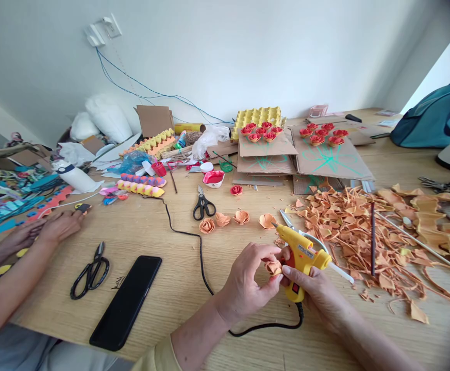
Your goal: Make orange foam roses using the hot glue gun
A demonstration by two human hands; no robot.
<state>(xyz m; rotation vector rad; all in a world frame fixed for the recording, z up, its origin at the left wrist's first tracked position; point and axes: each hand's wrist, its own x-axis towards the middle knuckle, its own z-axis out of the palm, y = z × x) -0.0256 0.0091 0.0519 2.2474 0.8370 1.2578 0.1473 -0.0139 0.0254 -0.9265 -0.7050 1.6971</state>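
Note:
My left hand [248, 281] is closed around a small orange paper rose [273, 268], pinching it between thumb and fingers. My right hand [310, 291] grips the handle of a yellow hot glue gun [300, 255], and its thumb presses against the rose too. The gun's nozzle points up and left, away from the rose. Its black cord [194, 242] runs off across the wooden table [163, 288]. Several finished orange paper roses [232, 220] lie in a row just beyond my hands.
Another person's hands [43, 229] rest on the table at the left. Black scissors [90, 272] and a black phone [126, 301] lie near me; a second pair of scissors [203, 205] lies further off. Orange paper scraps [364, 226] pile at right. Red roses [261, 131] sit on cardboard.

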